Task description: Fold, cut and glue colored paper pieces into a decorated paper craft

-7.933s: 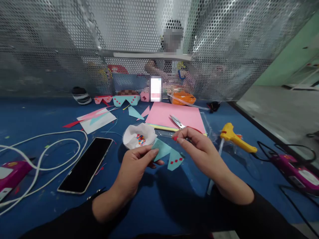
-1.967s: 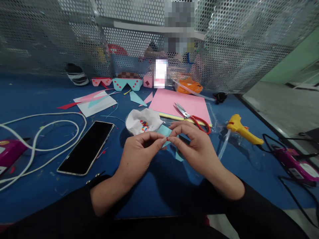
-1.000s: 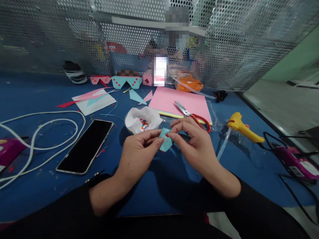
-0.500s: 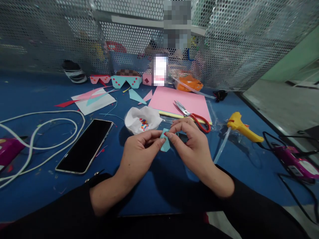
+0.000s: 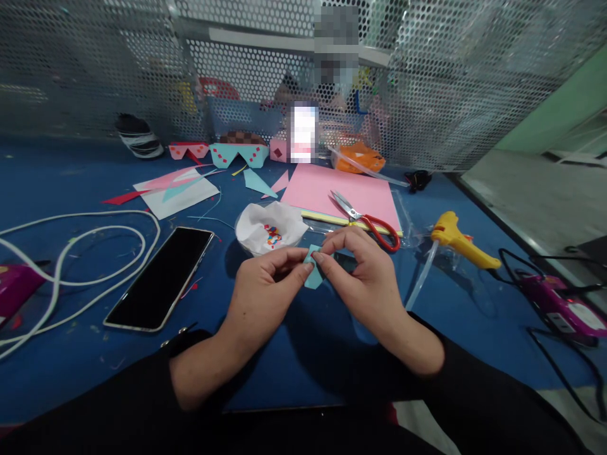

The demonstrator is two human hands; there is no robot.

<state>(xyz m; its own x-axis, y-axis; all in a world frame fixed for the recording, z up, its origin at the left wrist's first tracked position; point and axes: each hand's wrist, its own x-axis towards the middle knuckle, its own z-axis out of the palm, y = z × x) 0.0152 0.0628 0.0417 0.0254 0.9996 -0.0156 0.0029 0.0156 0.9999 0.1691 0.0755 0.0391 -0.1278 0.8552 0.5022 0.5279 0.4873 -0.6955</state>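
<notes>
My L hand (image 5: 263, 292) pinches lt-blue paper pc (image 5: 313, 279). R hand (image 5: 364, 273): thumb tip at sm red bit (image 5: 312, 254) on it; can't tell if gripping. Wht-lined bowl (image 5: 246, 229) just beyond.

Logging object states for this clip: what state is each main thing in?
Left hand: pinching aqua paper.
Right hand: thumb at that paper, grip unclear.
Lined bowl: upright, holding colored bits.
Scissors: lying on pink paper, blade opening unclear.
Pink paper: flat.
Phone: face up, screen dark.
Glue gun: lying down, power unclear.
White cable: loosely looped.
Aqua mask: decorated with red diamonds.
</notes>
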